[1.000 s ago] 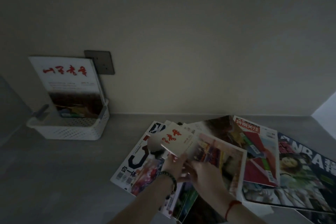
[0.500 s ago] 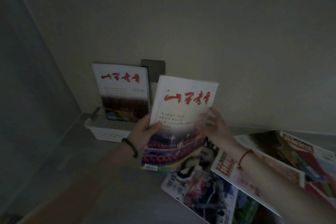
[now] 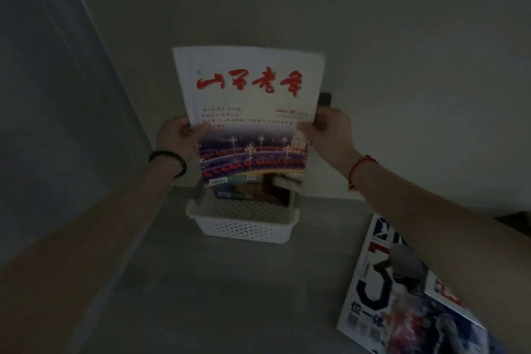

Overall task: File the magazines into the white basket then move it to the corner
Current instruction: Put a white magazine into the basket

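I hold a white magazine [image 3: 250,112] with red brush lettering upright in the air, its lower edge just above the white perforated basket [image 3: 244,228]. My left hand [image 3: 179,135] grips its left edge and my right hand [image 3: 330,132] grips its right edge. The basket stands on the grey surface against the back wall. Another magazine stands inside it, mostly hidden behind the one I hold; only its dark lower part [image 3: 258,191] shows.
A magazine [image 3: 382,296] with a large dark numeral lies flat at the lower right, partly under my right forearm. A dark wall switch [image 3: 324,99] peeks out behind the held magazine. A side wall [image 3: 57,95] closes the left, forming a corner.
The magazine has moved left and up, from beside the basket to directly over it. The view has swung left, so the pile of magazines has mostly left the frame.
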